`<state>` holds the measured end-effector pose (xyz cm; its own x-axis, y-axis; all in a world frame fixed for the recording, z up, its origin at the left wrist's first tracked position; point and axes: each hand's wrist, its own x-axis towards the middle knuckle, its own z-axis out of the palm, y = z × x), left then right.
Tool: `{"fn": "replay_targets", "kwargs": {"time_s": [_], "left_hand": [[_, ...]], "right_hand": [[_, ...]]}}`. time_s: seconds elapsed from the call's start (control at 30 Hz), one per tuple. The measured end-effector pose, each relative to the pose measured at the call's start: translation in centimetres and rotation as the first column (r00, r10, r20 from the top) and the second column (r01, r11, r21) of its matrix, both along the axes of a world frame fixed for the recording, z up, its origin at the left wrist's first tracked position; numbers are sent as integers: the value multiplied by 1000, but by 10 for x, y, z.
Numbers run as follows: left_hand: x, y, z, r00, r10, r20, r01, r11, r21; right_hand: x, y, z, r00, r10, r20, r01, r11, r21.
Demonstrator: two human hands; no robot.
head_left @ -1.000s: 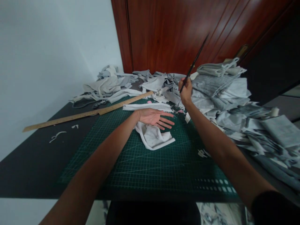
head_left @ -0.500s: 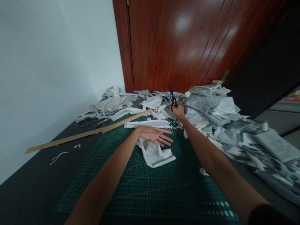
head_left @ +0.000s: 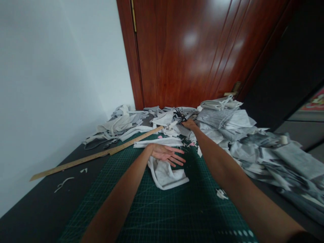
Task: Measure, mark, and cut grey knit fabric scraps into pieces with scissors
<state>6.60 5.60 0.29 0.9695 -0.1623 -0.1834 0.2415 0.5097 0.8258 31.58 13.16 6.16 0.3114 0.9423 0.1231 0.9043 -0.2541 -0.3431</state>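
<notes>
My left hand (head_left: pixel 168 155) is open, palm turned up and fingers spread, above the green cutting mat (head_left: pixel 157 216). Just below it on the mat lies a small folded piece of white cloth (head_left: pixel 167 179), its upper edge next to my palm. Farther out, my right hand (head_left: pixel 188 124) is closed on the handles of a pair of black scissors (head_left: pixel 179 115). The blades point up and to the left, low over the cloth scraps at the back. A flat white cloth strip (head_left: pixel 159 142) lies on the mat beyond my left hand.
A long wooden ruler (head_left: pixel 111 150) lies slantwise over the mat's left edge. Grey and white cloth heaps (head_left: pixel 124 119) line the back left, and a bigger pile (head_left: pixel 225 118) fills the right. Small offcuts (head_left: pixel 221 193) lie about. A wooden door (head_left: pixel 177 60) stands behind.
My right hand has lowered the scissors from upright onto the scraps, tipping them to the left. My left hand stays open in the same place. The view has tilted up a little.
</notes>
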Motion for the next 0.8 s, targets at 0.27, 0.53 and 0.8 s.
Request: {"fn": "replay_targets", "kwargs": {"time_s": [0.27, 0.53, 0.8], "left_hand": [[-3, -6, 7, 997, 67, -40, -65, 997, 49], [-2, -5, 9, 996, 42, -80, -41, 999, 13], [2, 5, 0, 998, -68, -6, 67, 997, -34]], "right_hand": [[-13, -21, -13, 998, 63, 19, -61, 994, -88], [-21, -29, -20, 993, 113, 24, -110, 989, -96], [-21, -21, 4, 980, 201, -18, -201, 976, -80]]}}
